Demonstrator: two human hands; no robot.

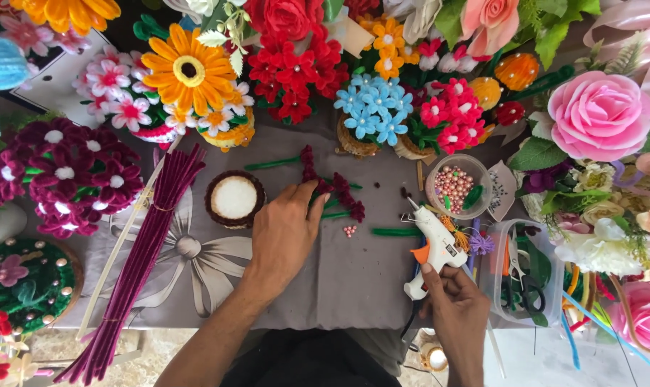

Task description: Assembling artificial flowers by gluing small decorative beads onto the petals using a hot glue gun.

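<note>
Desk [354,279] under grey cloth with pale flower print, crowded with craft flowers.

Centre: dark red chenille flower stem [332,188], tiny pink beads [350,231] just beside it, green stem piece [395,232]. 9 o'clock: long bundle of maroon pipe cleaners [142,251] lying slantwise, round brown cup with white filling [234,198] near it. 10 o'clock: maroon flower pot [63,175]. 12 o'clock: orange, red and blue flower arrangements along the far edge. 2 o'clock: clear cup of pink beads [455,185]. 3 o'clock: pink rose [599,115]. 4 o'clock: clear tub with scissors [522,279].
</note>
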